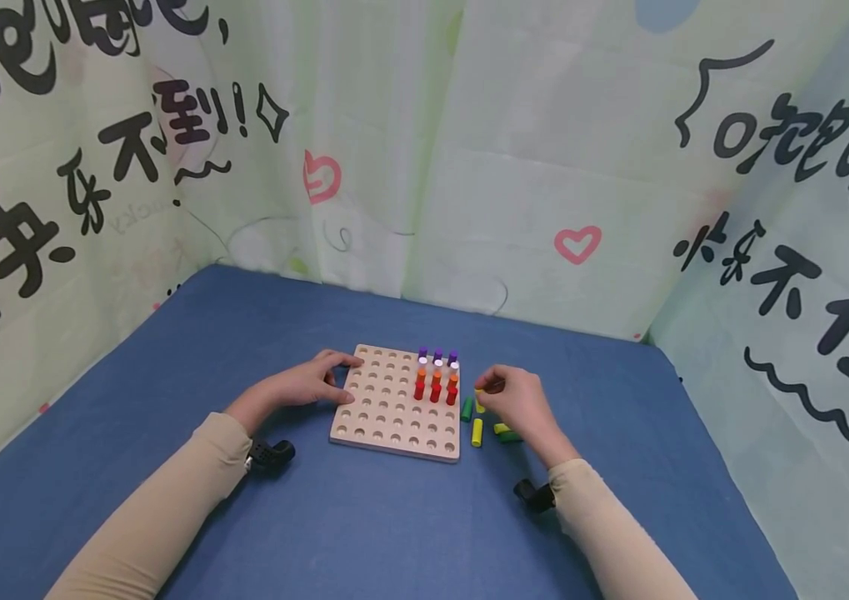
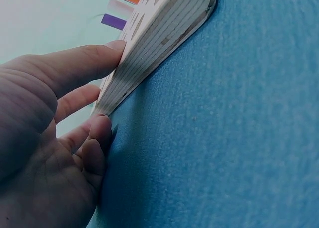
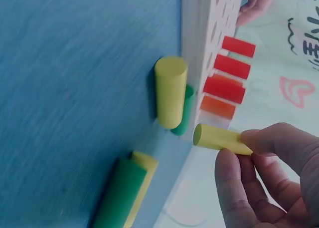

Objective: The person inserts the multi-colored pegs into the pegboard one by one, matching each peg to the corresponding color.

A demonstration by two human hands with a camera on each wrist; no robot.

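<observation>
Our right hand [image 1: 517,404] is clamped by its fingertips on a yellow cylindrical peg [image 3: 219,139], just right of the wooden pegboard [image 1: 388,445]; our left hand [image 1: 312,379], thumb and fingers apart, touches the pegboard's left edge. We judge that a slack pinch could drop the peg, and careless knuckles could roll the loose yellow peg [image 1: 477,432] lying beside the pegboard.

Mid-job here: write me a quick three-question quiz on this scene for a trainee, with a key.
1. What colour is the peg that the right hand pinches?
2. True or false: the left hand touches the board.
3. How many red pegs stand in the board?

Key: 1. Yellow. 2. True. 3. Three.
</observation>
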